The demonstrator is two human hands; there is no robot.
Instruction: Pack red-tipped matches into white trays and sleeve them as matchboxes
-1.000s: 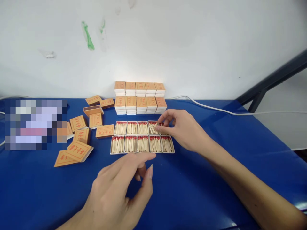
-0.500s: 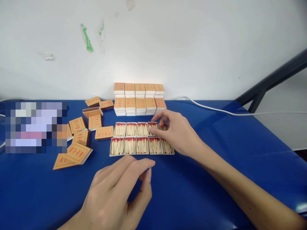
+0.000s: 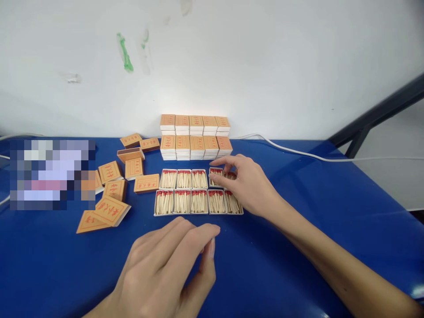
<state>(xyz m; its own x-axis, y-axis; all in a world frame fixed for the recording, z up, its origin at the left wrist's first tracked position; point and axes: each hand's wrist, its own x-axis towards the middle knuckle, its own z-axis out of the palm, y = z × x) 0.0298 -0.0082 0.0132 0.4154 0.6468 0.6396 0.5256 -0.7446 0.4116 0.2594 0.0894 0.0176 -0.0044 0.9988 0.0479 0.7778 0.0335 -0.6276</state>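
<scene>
My right hand (image 3: 247, 183) is closed on an open matchbox tray (image 3: 216, 176) in the back row, thumb at its near side and index finger at its far edge. This tray holds red-tipped matches and stands slightly apart from its left neighbour. My fingers partly cover the tray at the row's right end. A front row of match-filled trays (image 3: 182, 202) lies just nearer. My left hand (image 3: 168, 265) hovers in front of the rows, thumb and index tips drawn together, with nothing visible between them.
Stacked orange matchboxes (image 3: 195, 148) stand in two rows near the wall. Several loose orange covers (image 3: 114, 210) lie scattered at left, beside a blurred-out patch. A white cable (image 3: 291, 151) runs along the back right of the blue table (image 3: 314, 198).
The tray at my right hand has shifted slightly right and away, opening a gap on its left. My left thumb and index finger have come a little closer together. The view has shifted slightly.
</scene>
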